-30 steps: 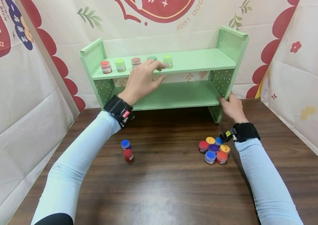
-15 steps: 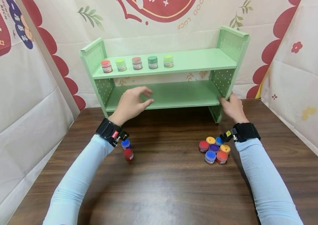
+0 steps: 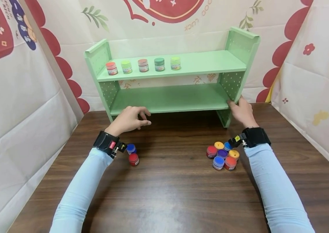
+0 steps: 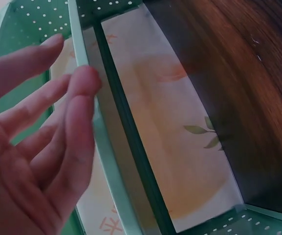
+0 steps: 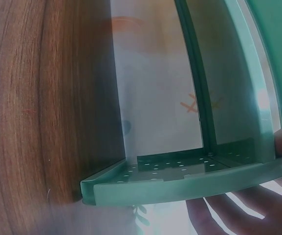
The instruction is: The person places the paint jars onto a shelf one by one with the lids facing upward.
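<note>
My left hand [image 3: 130, 119] hovers in front of the lower board of a green two-tier shelf [image 3: 170, 98], its fingers loosely bent and nothing in them. In the left wrist view the bent fingers [image 4: 79, 132] overlap the shelf's front edge. My right hand [image 3: 241, 111] grips the shelf's right side panel [image 5: 189, 183], thumb at the front and fingers behind it. A row of small paint jars, among them a dark green jar [image 3: 159, 64] and a red-lidded jar [image 3: 111, 68], stands on the upper board. Nearest my left wrist are a blue-lidded jar [image 3: 131, 149] and a dark red jar [image 3: 133, 159].
Below my right wrist, a tight cluster of several jars stands on the brown wooden table [image 3: 167, 194], including a purple-lidded jar [image 3: 222, 153] and an orange-lidded jar [image 3: 233, 154]. A printed white cloth [image 3: 167, 35] hangs behind the shelf and along both sides.
My left hand has come down from the jars on the upper board, moving left and toward me to just before the lower board. The right hand keeps its grip on the side panel.
</note>
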Motion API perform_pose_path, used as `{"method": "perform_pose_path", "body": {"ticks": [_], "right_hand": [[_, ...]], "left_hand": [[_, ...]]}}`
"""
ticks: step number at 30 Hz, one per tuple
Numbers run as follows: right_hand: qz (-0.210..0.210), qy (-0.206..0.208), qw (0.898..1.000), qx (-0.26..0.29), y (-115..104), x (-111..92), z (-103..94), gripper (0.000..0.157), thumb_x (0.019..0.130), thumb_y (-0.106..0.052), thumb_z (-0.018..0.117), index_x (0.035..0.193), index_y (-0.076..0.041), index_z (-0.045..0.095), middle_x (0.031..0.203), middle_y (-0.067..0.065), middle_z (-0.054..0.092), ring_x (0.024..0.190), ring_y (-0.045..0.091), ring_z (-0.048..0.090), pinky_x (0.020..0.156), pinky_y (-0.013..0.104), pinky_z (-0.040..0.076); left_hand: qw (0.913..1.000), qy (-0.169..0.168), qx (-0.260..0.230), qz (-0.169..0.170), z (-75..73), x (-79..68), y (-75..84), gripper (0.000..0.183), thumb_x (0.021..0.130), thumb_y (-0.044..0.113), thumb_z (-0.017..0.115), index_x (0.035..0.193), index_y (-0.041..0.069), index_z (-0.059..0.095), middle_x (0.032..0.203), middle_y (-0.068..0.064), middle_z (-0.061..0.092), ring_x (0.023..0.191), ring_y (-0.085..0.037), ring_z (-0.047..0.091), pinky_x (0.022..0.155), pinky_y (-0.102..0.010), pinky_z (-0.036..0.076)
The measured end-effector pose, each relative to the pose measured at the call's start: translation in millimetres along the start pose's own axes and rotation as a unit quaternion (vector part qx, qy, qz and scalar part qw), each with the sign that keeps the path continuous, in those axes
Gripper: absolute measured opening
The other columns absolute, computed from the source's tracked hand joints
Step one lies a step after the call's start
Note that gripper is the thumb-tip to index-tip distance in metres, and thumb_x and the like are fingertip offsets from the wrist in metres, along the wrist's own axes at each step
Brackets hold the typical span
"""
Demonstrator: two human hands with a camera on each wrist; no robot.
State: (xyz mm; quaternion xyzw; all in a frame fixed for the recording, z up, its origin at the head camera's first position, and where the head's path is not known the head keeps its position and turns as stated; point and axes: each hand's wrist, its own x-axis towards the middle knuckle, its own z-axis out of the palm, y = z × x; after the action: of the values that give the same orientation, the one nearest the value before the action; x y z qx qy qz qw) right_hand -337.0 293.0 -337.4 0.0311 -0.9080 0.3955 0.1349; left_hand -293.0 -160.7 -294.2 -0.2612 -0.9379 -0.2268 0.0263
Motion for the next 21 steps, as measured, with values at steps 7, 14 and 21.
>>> {"method": "perform_pose_path", "body": {"ticks": [7,14,21], "right_hand": [[0.0,0.006,1.0,0.004,-2.3,0.6,-1.0,0.061,0.106,-0.043,0.042,0.154,-0.006,0.039,0.151,0.033,0.047,0.134,0.053,0.049,0.108,0.069,0.038],[0.001,0.004,1.0,0.005,-1.3,0.6,0.8,0.06,0.106,-0.042,0.042,0.153,-0.006,0.04,0.15,0.032,0.049,0.132,0.051,0.05,0.106,0.067,0.039],[0.004,0.006,1.0,0.006,-2.0,-0.5,0.2,0.06,0.106,-0.042,0.042,0.153,-0.006,0.04,0.15,0.032,0.049,0.13,0.05,0.051,0.106,0.067,0.039]], "left_hand": [[0.9981,-0.056,-0.019,-0.019,1.5,-6.3,-10.3,0.032,0.092,0.029,0.078,0.119,0.013,0.071,0.093,-0.002,0.078,0.068,-0.023,0.075,0.075,-0.036,0.058],[0.9904,-0.117,-0.054,-0.048,6.2,-17.8,-27.0,0.035,0.088,0.024,0.082,0.119,0.009,0.071,0.093,-0.003,0.078,0.075,-0.032,0.074,0.066,-0.032,0.057],[0.9671,-0.234,-0.057,-0.083,-1.0,-25.8,-41.6,0.031,0.086,0.032,0.084,0.107,0.01,0.076,0.099,-0.002,0.077,0.084,-0.015,0.067,0.076,-0.034,0.057]]}}
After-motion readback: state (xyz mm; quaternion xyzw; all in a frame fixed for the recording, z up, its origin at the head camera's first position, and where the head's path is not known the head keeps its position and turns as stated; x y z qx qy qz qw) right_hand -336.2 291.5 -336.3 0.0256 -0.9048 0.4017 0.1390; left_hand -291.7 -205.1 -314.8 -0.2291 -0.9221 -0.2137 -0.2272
